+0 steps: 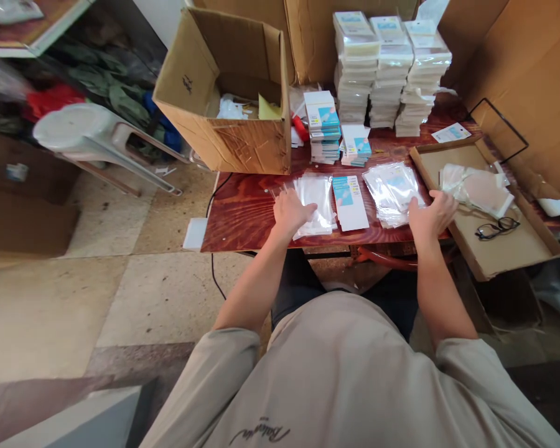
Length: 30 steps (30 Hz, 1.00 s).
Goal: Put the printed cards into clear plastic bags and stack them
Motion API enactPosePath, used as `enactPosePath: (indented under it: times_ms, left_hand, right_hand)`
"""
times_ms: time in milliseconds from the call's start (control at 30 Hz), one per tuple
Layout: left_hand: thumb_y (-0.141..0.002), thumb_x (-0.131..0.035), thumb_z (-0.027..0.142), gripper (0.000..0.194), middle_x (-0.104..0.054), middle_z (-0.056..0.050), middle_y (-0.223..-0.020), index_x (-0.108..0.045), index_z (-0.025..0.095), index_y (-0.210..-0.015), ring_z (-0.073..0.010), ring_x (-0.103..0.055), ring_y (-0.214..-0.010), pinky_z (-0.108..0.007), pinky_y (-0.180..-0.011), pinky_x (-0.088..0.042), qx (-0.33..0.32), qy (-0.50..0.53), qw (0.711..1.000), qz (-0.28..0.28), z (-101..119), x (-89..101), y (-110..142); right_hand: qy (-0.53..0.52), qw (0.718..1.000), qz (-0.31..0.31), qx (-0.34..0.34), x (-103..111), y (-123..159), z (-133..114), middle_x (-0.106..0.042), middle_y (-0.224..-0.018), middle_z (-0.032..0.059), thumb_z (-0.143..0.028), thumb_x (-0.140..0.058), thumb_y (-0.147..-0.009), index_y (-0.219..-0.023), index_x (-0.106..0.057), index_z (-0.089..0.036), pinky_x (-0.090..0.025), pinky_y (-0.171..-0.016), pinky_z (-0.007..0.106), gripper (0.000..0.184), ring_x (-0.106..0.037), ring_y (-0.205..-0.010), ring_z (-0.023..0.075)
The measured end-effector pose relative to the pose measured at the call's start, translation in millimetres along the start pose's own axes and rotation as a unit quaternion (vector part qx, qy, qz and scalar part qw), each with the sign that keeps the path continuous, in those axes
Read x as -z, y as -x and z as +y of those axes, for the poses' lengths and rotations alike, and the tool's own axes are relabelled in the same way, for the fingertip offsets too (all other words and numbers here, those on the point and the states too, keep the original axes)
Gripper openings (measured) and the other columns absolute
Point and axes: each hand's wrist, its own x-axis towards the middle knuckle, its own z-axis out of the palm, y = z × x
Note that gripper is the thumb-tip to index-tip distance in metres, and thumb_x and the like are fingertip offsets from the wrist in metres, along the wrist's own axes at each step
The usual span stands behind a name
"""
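My left hand [291, 213] rests on the left edge of a pile of clear plastic bags [318, 202], thumb and fingers spread apart. At the right edge of a second pile, of glossy bags with printed cards inside [392, 190], is my right hand [430, 214], its thumb and fingers apart around the pile's side. Between the two piles lies a stack of blue-and-white printed cards [350, 202], touched by neither hand. Behind it stand a taller card stack [322, 121] and a lower card stack [355, 144].
An open cardboard box [247, 146] stands at the table's back left. Tall stacks of bagged cards [387, 74] rise at the back. On the right, a shallow cardboard tray [504, 261] holds plastic bags and eyeglasses [497, 228]. A white stool [88, 134] stands left of the table [242, 218].
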Motion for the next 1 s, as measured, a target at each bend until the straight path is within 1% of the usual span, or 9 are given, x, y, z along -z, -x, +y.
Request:
enactPosePath:
  times_ms: [100,200,267,367,467,600,733,800,1000]
  left_hand:
    - [-0.074,-0.093,0.043,0.065,-0.065,-0.031,-0.132,-0.065,0.009,-0.121,-0.0525,-0.059,-0.133,-0.059,-0.114,-0.044,0.002,-0.008,1.0,-0.017,-6,1.0,-8]
    - [-0.066,-0.097,0.045,0.077,-0.059,-0.032,-0.143,-0.063,0.01,-0.126,-0.0533,-0.051,-0.141,-0.06,-0.117,-0.04,-0.009,-0.024,1.0,0.002,-8,4.3,-15]
    - [-0.067,-0.096,0.041,0.072,-0.063,-0.029,-0.138,-0.064,0.012,-0.124,-0.0501,-0.057,-0.135,-0.058,-0.113,-0.043,-0.004,-0.013,1.0,-0.015,-8,7.3,-19]
    - [-0.072,-0.092,0.03,0.039,-0.074,-0.02,-0.112,-0.069,0.018,-0.102,-0.0429,-0.069,-0.115,-0.054,-0.104,-0.049,0.004,0.025,1.0,-0.01,-10,10.7,-23]
    - [-0.08,-0.085,0.026,0.022,-0.073,-0.018,-0.094,-0.064,0.021,-0.076,-0.0425,-0.071,-0.104,-0.056,-0.099,-0.048,0.0,0.035,0.999,0.028,-11,12.3,-23]
    - [-0.092,-0.072,0.029,0.034,-0.07,-0.019,-0.087,-0.053,0.023,-0.064,-0.0437,-0.07,-0.107,-0.058,-0.102,-0.047,-0.042,-0.005,0.998,0.037,-12,13.9,-18]
    - [-0.098,-0.059,0.025,0.02,-0.074,-0.014,-0.1,-0.059,0.022,-0.078,-0.0329,-0.07,-0.108,-0.048,-0.103,-0.05,-0.128,0.057,0.986,0.085,-16,9.5,-14]
    - [-0.095,-0.064,0.021,0.005,-0.075,-0.009,-0.094,-0.061,0.022,-0.091,-0.026,-0.073,-0.094,-0.04,-0.092,-0.054,-0.101,0.158,0.979,0.074,-19,3.0,-12]
    - [-0.077,-0.086,0.015,0.024,-0.069,0.001,-0.07,-0.067,0.017,-0.093,-0.0124,-0.06,-0.055,-0.026,-0.058,-0.051,0.033,0.412,0.907,-0.082,-16,-12.1,0]
  right_hand:
    - [-0.074,0.965,-0.113,0.223,-1,22,-26,-0.074,-0.128,0.0214,-0.031,-0.078,-0.094,-0.123,-0.075,-0.012,-0.049,-0.11,0.052,0.035,-0.064,-0.121,0.0349]
    - [-0.088,0.847,-0.317,0.417,-3,38,-58,-0.076,-0.13,0.0162,-0.032,-0.082,-0.093,-0.12,-0.077,-0.015,-0.051,-0.109,0.049,0.032,-0.065,-0.124,0.0339]
    - [-0.039,0.795,-0.391,0.462,-5,41,-71,-0.076,-0.13,0.0158,-0.026,-0.084,-0.091,-0.113,-0.079,-0.014,-0.051,-0.108,0.048,0.025,-0.065,-0.125,0.0351]
    - [0.009,0.768,-0.435,0.469,-6,37,-78,-0.078,-0.118,0.0147,-0.019,-0.076,-0.096,-0.105,-0.08,-0.013,-0.053,-0.101,0.044,0.011,-0.069,-0.115,0.0322]
    - [0.035,0.744,-0.449,0.493,-1,33,-79,-0.078,-0.113,0.0143,-0.015,-0.064,-0.103,-0.104,-0.08,-0.013,-0.052,-0.09,0.04,0.016,-0.072,-0.107,0.0291]
    - [0.101,0.742,-0.433,0.501,10,37,-82,-0.078,-0.105,0.015,-0.004,-0.052,-0.101,-0.106,-0.076,-0.011,-0.043,-0.074,0.036,0.025,-0.071,-0.09,0.0258]
    - [0.119,0.77,-0.396,0.485,19,41,-82,-0.077,-0.096,0.0141,-0.006,-0.05,-0.102,-0.104,-0.075,-0.01,-0.033,-0.067,0.035,0.025,-0.068,-0.085,0.0247]
    - [0.103,0.789,-0.362,0.487,21,44,-79,-0.076,-0.093,0.013,-0.007,-0.047,-0.104,-0.1,-0.074,-0.011,-0.032,-0.068,0.035,0.028,-0.066,-0.084,0.0234]
    - [0.038,0.811,-0.268,0.518,18,62,-64,-0.074,-0.083,0.0092,-0.009,-0.045,-0.106,-0.089,-0.073,-0.014,-0.036,-0.069,0.034,0.033,-0.063,-0.077,0.0203]
